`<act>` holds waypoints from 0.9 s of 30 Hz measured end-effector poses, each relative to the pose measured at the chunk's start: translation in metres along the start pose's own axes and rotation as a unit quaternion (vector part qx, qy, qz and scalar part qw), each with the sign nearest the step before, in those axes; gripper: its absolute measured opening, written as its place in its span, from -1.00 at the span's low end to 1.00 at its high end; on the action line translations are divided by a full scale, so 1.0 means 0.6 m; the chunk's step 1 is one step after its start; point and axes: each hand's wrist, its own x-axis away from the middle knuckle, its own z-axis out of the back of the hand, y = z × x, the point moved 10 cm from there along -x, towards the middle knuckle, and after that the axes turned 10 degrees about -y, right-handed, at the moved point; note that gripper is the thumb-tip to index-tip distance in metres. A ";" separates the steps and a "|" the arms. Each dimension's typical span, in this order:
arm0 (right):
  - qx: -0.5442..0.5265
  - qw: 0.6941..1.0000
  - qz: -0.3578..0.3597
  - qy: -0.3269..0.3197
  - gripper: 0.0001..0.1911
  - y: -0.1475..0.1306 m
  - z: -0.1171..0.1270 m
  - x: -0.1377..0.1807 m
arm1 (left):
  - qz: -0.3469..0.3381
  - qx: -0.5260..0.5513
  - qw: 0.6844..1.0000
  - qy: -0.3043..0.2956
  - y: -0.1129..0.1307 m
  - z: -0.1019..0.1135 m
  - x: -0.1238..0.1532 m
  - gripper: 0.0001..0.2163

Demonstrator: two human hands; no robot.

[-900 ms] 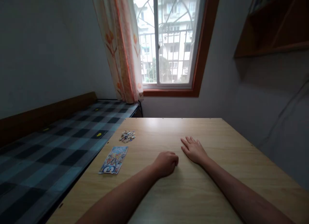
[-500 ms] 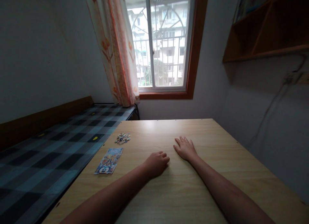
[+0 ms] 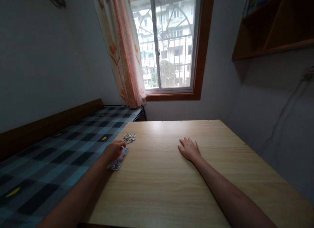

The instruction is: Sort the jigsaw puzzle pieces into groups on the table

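Note:
My right hand (image 3: 190, 150) lies flat on the wooden table (image 3: 166, 188), palm down with its fingers spread. At the table's left side, my left hand (image 3: 114, 152) hovers over a colourful printed packet (image 3: 120, 161), covering part of it. Its fingers are loosely bent and slightly apart, and I see nothing between them. Just beyond its fingertips lies a small pile of jigsaw puzzle pieces (image 3: 130, 138). Whether the fingertips touch the pieces, I cannot tell.
A bed with a checked sheet (image 3: 80, 156) runs along the table's left edge. Behind the table are a window (image 3: 174, 44) and a flowered curtain (image 3: 125, 57). A wooden wall shelf (image 3: 274, 34) hangs at the upper right.
My left hand has moved from the middle of the table leftward, over the packet and close to the puzzle pieces. The right hand stays in place. The view has shifted slightly.

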 end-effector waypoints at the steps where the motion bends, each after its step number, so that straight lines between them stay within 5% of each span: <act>1: 0.000 1.000 0.000 0.000 -0.43 0.000 0.000 0.000 | 0.012 0.015 1.000 -0.006 -0.026 -0.006 0.008 -0.71; 6: 0.001 1.000 0.002 0.006 -0.46 0.000 0.001 -0.001 | 0.040 0.066 0.996 -0.039 -0.091 -0.047 0.040 -0.61; 12: -0.004 1.000 -0.001 0.012 -0.47 -0.002 0.007 0.000 | 0.015 0.048 0.998 -0.046 -0.050 -0.068 0.041 -0.55; 15: -0.005 1.000 -0.003 0.014 -0.48 -0.004 0.011 0.002 | -0.025 0.042 0.998 -0.041 0.024 -0.073 0.035 -0.57; 23: -0.006 1.000 -0.010 0.011 -0.48 -0.001 0.016 0.005 | -0.254 0.092 0.962 -0.041 0.347 -0.081 0.076 -0.60; 27: -0.008 1.000 -0.012 0.013 -0.48 0.001 0.018 0.004 | -0.284 0.119 0.951 -0.038 0.433 -0.076 0.089 -0.61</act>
